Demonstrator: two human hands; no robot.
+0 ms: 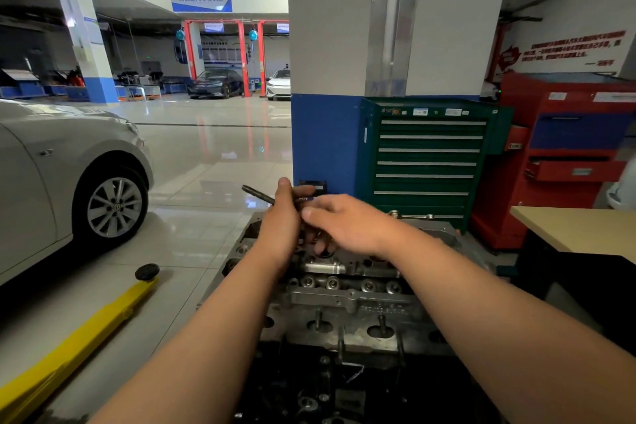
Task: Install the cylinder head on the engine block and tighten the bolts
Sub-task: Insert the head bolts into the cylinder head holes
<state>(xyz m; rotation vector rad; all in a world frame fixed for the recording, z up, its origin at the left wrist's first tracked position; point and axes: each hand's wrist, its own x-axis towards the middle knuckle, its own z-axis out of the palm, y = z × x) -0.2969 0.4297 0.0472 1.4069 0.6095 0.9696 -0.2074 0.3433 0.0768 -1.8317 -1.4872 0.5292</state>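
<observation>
The grey cylinder head [344, 296] lies on the dark engine block [330, 385] in front of me, studs standing up along its near edge. My left hand [278, 220] grips a long dark bolt [256, 193] above the head's far side; the bolt's shaft sticks out up and to the left. My right hand [347, 222] hovers beside it with fingers curled down over the head's far part. What its fingertips touch is hidden.
A silver car [65, 179] stands at the left, with a yellow lift arm [79, 334] on the floor beside the engine. Behind are a blue-and-white pillar [327, 134], a green drawer cabinet [430, 158], a red tool cart [568, 155] and a beige tabletop [578, 227] at the right.
</observation>
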